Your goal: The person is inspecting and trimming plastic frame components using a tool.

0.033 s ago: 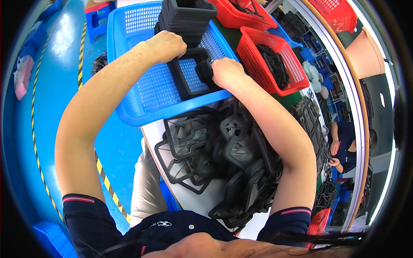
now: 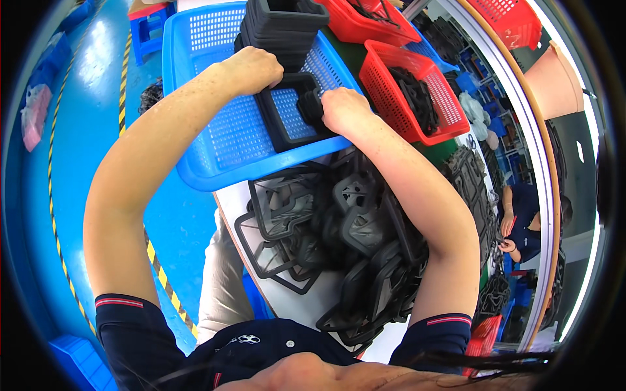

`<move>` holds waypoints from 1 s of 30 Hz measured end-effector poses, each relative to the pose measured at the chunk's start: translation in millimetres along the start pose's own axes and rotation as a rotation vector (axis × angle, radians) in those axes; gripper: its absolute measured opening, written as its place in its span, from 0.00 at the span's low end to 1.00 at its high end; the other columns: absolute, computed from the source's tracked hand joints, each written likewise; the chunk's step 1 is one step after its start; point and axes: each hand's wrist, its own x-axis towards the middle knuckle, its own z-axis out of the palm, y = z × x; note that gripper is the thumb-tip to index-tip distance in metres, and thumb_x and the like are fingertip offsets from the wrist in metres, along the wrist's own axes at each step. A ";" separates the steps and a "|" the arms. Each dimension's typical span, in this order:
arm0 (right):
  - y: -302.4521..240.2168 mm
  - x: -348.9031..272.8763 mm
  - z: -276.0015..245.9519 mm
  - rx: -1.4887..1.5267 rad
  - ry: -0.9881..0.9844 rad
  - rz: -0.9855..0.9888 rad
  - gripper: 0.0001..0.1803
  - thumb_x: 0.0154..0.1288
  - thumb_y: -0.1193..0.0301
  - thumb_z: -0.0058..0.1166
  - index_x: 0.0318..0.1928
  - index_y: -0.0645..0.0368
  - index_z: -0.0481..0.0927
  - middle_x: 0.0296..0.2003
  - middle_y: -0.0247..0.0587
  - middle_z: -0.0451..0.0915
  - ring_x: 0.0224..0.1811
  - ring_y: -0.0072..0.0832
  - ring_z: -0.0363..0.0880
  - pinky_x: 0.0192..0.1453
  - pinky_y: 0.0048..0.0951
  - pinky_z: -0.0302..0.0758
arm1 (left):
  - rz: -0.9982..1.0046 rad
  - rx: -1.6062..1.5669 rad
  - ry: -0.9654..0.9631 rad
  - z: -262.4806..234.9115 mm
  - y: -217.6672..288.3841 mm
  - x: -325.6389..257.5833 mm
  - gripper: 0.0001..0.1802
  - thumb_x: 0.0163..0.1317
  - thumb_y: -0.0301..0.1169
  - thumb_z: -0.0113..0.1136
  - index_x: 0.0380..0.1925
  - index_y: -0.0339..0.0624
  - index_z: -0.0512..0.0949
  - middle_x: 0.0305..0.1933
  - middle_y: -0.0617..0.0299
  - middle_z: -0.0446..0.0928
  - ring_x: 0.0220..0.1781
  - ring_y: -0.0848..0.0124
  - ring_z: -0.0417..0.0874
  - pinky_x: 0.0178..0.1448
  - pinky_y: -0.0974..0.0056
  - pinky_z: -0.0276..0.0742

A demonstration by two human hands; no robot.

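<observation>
the left hand [image 2: 255, 68] and right hand [image 2: 345, 109] grip a black frame [image 2: 272, 124] at its sides, inside the blue basket [image 2: 225, 179]; it looks light, slightly flexible, likely best held by opposite rims.

A large basket [image 2: 202, 177] stood ahead of the person, beyond a heap of frames [image 2: 365, 228] on a table [image 2: 277, 301]. Inside the basket, a stack of frames [image 2: 283, 29] rose at the back, and a nearer set of frames [image 2: 277, 124] sat in front, between the left hand [image 2: 257, 70] and right hand [image 2: 347, 112]. To the right was a smaller basket [image 2: 450, 135] with parts [image 2: 417, 98] in it; another basket [image 2: 392, 27] lay behind that. Floor [image 2: 72, 163] stretched leftward, with a stool [image 2: 149, 40] toward the back. A co-worker [image 2: 523, 238] was at far right.
</observation>
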 end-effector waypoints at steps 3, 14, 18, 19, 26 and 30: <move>-0.1 -0.1 1.4 0.005 0.006 -0.001 0.12 0.53 0.76 0.50 0.39 0.60 0.82 0.40 0.48 0.81 0.46 0.40 0.79 0.49 0.35 0.76 | 0.021 -0.059 0.071 1.6 -3.2 -3.6 0.12 0.47 0.21 0.57 0.33 0.45 0.82 0.32 0.55 0.80 0.38 0.59 0.81 0.41 0.59 0.77; 24.9 -13.1 -14.4 0.114 0.467 -0.126 0.11 0.54 0.67 0.56 0.32 0.63 0.78 0.32 0.48 0.80 0.39 0.43 0.79 0.42 0.40 0.76 | -0.480 -0.083 -0.316 -25.5 -48.6 -28.7 0.15 0.48 0.23 0.55 0.38 0.43 0.81 0.40 0.52 0.80 0.44 0.59 0.81 0.46 0.59 0.76; 52.1 -8.3 -4.7 0.112 0.755 -0.061 0.21 0.57 0.62 0.55 0.45 0.63 0.72 0.37 0.51 0.78 0.42 0.43 0.77 0.45 0.40 0.75 | -0.456 -0.051 -0.459 13.6 -77.2 -6.6 0.16 0.47 0.25 0.57 0.39 0.41 0.81 0.41 0.51 0.80 0.45 0.57 0.80 0.47 0.58 0.76; 52.0 -7.1 -4.2 0.170 0.572 0.017 0.25 0.57 0.60 0.56 0.48 0.65 0.70 0.39 0.52 0.78 0.44 0.44 0.77 0.47 0.41 0.75 | -0.452 -0.025 -0.492 20.3 -79.8 -1.6 0.16 0.46 0.26 0.57 0.39 0.40 0.80 0.41 0.50 0.80 0.45 0.56 0.80 0.46 0.58 0.76; 55.5 -6.5 22.1 0.379 0.235 0.060 0.29 0.60 0.62 0.53 0.53 0.71 0.62 0.38 0.60 0.78 0.44 0.48 0.77 0.48 0.43 0.73 | -0.415 0.087 -0.604 30.0 -60.2 26.5 0.19 0.45 0.26 0.55 0.40 0.37 0.79 0.43 0.49 0.79 0.45 0.56 0.80 0.48 0.55 0.76; 55.0 -4.0 27.2 0.409 0.262 0.005 0.29 0.61 0.63 0.52 0.54 0.72 0.61 0.37 0.60 0.78 0.43 0.49 0.77 0.48 0.43 0.73 | -0.426 0.116 -0.481 56.1 -72.9 23.4 0.22 0.45 0.25 0.55 0.45 0.39 0.77 0.45 0.51 0.78 0.47 0.56 0.79 0.49 0.56 0.76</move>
